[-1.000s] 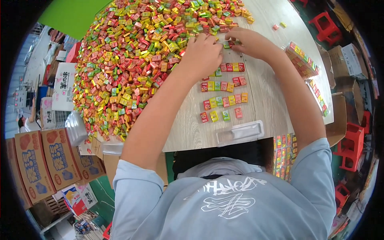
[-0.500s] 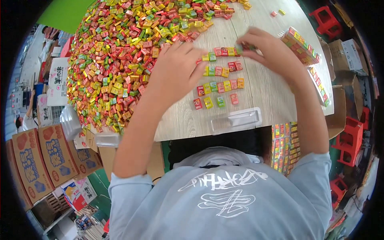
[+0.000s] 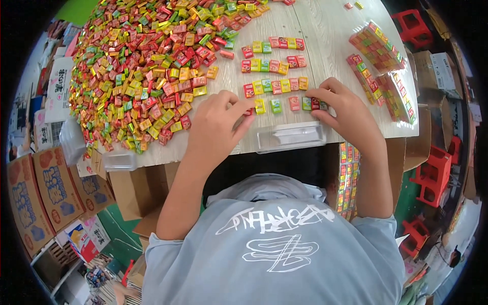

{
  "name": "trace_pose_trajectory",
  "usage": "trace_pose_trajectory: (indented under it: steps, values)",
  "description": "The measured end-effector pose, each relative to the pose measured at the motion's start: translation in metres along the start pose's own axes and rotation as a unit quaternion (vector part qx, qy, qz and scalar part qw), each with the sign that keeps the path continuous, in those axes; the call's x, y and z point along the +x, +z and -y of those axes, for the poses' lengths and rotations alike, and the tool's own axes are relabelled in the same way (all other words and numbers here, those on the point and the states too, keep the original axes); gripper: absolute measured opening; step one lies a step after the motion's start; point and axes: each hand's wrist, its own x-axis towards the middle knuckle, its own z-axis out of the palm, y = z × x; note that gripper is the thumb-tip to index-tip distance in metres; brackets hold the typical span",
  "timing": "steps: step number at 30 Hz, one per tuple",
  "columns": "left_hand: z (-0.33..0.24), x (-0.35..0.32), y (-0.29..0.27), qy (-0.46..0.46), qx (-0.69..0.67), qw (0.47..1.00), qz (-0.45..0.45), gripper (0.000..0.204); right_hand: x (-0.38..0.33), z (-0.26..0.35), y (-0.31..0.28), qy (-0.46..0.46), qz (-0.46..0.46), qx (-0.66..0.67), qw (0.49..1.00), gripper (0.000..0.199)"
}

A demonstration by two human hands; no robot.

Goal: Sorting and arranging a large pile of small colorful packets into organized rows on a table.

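Note:
Small wrapped sweets in red, yellow, green and orange lie in several short rows on the pale wooden table. My left hand (image 3: pixel 214 127) is at the left end of the nearest row, thumb and forefinger closed on a red wrapped sweet (image 3: pixel 248 111). At that row's right end, my right hand (image 3: pixel 351 109) curls its fingers and thumb round dark red wrapped sweets (image 3: pixel 316 104), partly hidden by the fingertips. A green sweet (image 3: pixel 306 103) touches their left side. Between the hands stand a yellow sweet (image 3: pixel 260 106), a green one (image 3: pixel 276 106) and a pink-red one (image 3: pixel 294 103), spaced apart.
A big heap of loose sweets (image 3: pixel 152 66) covers the table's left. A clear plastic tray (image 3: pixel 291 137) lies at the front edge, with another clear tray (image 3: pixel 120 162) farther left. Stacked sweet blocks (image 3: pixel 378 48) stand at the right. Cardboard boxes (image 3: pixel 61 185) and red stools (image 3: pixel 437 173) flank the table.
Both hands have come down from the farther rows to the nearest one. Green and dark red sweets now sit at its right end. The view has shifted, and the farther rows are uncovered.

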Motion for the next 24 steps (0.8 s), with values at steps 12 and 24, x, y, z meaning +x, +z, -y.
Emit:
trace_pose_trajectory:
  steps: [12, 24]
  values:
    - [-0.006, 0.001, 0.014, 0.018, -0.080, 0.997, 0.017, 0.022, 0.004, 0.017, 0.017, -0.019, -0.011, 0.026, 0.999, 0.035]
    - [-0.003, -0.008, 0.001, -0.018, -0.057, 0.996, 0.061, 0.030, 0.009, 0.035, 0.024, -0.024, -0.015, -0.013, 1.000, 0.036]
